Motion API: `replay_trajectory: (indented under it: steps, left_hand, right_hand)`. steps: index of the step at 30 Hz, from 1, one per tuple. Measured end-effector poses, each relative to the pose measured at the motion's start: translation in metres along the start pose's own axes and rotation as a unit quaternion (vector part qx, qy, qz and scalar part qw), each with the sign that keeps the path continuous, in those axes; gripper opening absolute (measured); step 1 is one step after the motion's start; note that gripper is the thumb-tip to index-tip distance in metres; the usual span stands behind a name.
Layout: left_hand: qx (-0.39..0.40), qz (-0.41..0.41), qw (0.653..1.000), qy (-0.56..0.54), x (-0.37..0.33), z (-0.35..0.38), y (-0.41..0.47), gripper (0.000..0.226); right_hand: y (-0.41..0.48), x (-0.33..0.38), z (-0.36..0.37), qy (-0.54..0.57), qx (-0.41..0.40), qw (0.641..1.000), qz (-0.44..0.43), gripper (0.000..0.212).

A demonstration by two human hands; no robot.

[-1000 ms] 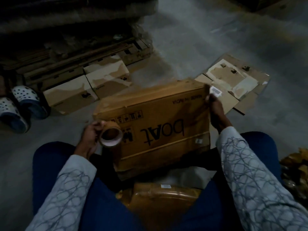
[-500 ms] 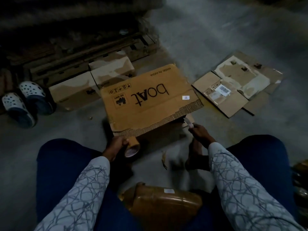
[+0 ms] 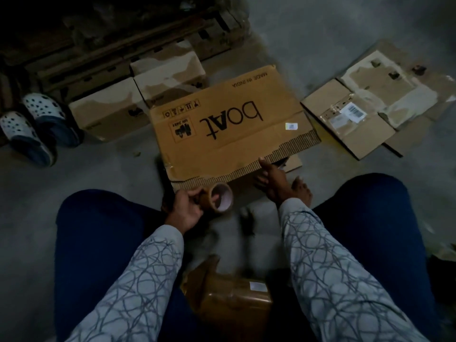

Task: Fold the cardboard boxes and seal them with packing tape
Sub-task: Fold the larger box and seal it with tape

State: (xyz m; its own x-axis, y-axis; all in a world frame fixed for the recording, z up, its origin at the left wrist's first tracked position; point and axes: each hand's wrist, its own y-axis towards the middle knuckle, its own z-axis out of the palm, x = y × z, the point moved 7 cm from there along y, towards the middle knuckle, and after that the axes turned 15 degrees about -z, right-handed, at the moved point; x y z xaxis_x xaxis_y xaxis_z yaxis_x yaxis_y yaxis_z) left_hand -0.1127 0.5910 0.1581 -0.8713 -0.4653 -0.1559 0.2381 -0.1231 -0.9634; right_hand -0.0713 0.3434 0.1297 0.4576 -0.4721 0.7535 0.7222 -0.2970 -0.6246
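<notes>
Box point(image 3: 229, 129) has dropped flat on the floor point(image 3: 320, 33), centre frame — left fingers point(image 3: 195, 194) gripping tape point(image 3: 221, 197), right fingers point(image 3: 261, 180) loose, empty — folding's next.

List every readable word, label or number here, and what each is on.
"boAt": large, on the flattened box, upside down.
"MADE IN INDIA": small print near that box's far edge.
Handling symbols and black badge on it: too small to read.
White sticker on the box: blurred.
Barcode label on the flat carton: unreadable.
White label on the taped parcel: unreadable.
</notes>
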Motion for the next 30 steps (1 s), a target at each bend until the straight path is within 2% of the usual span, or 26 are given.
replay_trajectory:
  steps: [2, 4, 6, 9, 13, 16, 18, 20, 22, 24, 27, 30]
  left_hand:
    - [0.028, -0.009, 0.997, -0.065, -0.001, 0.004, 0.004, 0.018]
    - [0.040, -0.009, 0.993, -0.111, -0.004, 0.008, 0.006, 0.019]
    - [0.043, 0.003, 0.987, -0.156, -0.008, 0.011, 0.007, 0.022]
    - [0.041, 0.027, 0.977, -0.209, -0.017, 0.012, 0.000, 0.027]
    - [0.057, 0.069, 0.972, -0.218, -0.036, 0.020, -0.023, 0.030]
    - [0.079, 0.134, 0.975, -0.159, -0.049, 0.021, -0.050, 0.027]
    - [0.118, 0.236, 0.964, -0.043, -0.060, 0.023, -0.081, 0.025]
    - [0.141, 0.352, 0.916, 0.134, -0.063, 0.032, -0.117, 0.029]
    - [0.144, 0.409, 0.862, 0.262, -0.057, 0.041, -0.141, 0.027]
    - [0.142, 0.428, 0.843, 0.293, -0.054, 0.043, -0.155, 0.022]
    - [0.154, 0.441, 0.840, 0.275, -0.058, 0.048, -0.169, 0.022]
    - [0.160, 0.430, 0.845, 0.274, -0.059, 0.055, -0.169, 0.017]
  right_hand:
    - [0.009, -0.006, 0.009, 0.052, -0.035, 0.998, 0.003, 0.025]
    - [0.015, -0.007, 0.012, 0.082, -0.082, 0.993, -0.003, 0.031]
    - [0.017, -0.005, 0.011, 0.092, -0.114, 0.989, -0.011, 0.019]
    - [0.012, 0.012, 0.018, 0.109, -0.096, 0.989, -0.018, 0.011]
    - [0.006, 0.045, 0.028, 0.121, -0.083, 0.987, -0.063, 0.020]
    - [-0.012, 0.067, 0.034, 0.153, -0.075, 0.982, -0.080, 0.038]
    - [-0.032, 0.089, 0.043, 0.173, -0.047, 0.979, -0.098, 0.033]
    - [-0.052, 0.117, 0.052, 0.166, -0.013, 0.976, -0.138, 0.029]
    - [-0.076, 0.147, 0.059, 0.147, 0.012, 0.973, -0.179, 0.037]
    - [-0.098, 0.173, 0.063, 0.156, 0.035, 0.967, -0.199, 0.038]
    - [-0.123, 0.198, 0.076, 0.167, 0.053, 0.955, -0.237, 0.044]
    - [-0.124, 0.197, 0.086, 0.168, 0.029, 0.954, -0.248, 0.053]
